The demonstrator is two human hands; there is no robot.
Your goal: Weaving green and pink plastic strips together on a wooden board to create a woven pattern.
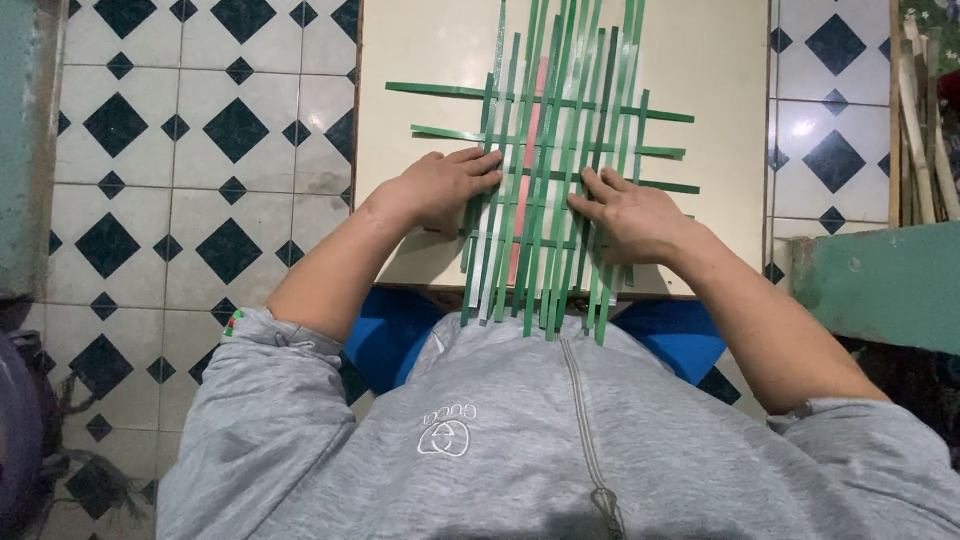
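A person in a grey sweatshirt presses both hands onto a mat of woven strips lying on a cream tabletop, seen from above. The left hand lies flat and palm down at the mat's left edge, its outstretched fingers resting on the green strips and closed around nothing. The right hand lies the same way on the right side of the weave, fingers spread and flat on the strips, also gripping nothing. The mat sits in the middle of the tabletop: long green strips run away from the person and hang over the near edge above the lap, while shorter green strips cross them from side to side, their ends sticking out on both flanks. Among the green lengths run a pinkish-red strip and a white one (both partly hidden under the weave). A blue seat shows beneath the tabletop. The floor is white tile with dark diamonds, and pale canes stand at the right edge beside a green ledge.
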